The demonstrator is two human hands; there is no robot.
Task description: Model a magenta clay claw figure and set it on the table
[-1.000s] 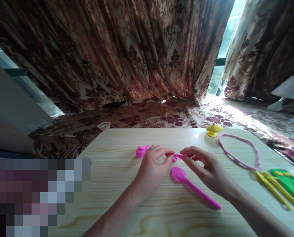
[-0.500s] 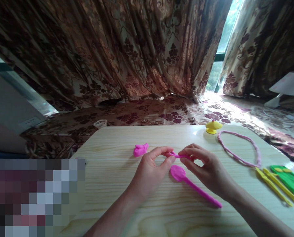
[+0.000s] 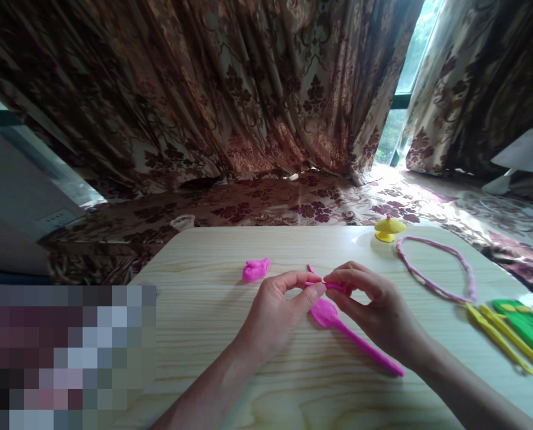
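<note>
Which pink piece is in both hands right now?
The thin pink strip, pinched by the left hand and right hand. The pink spoon shape and rounded pink lump lie on the table, held by neither.

My left hand (image 3: 277, 306) and right hand (image 3: 376, 301), two; pink strip (image 3: 338, 288), count unclear; spoon (image 3: 329, 316), one; pink lump (image 3: 254, 270), one; ring (image 3: 470, 276), one; yellow ornament (image 3: 389, 226), one; sticks (image 3: 494, 335), at least two; green slab (image 3: 529, 329), one.

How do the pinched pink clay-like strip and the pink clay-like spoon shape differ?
The strip is slender; the spoon shape has a broad, rounded head. The left hand and right hand pinch the strip; the spoon shape lies on the light wood-grain table. Both are pink.
</note>
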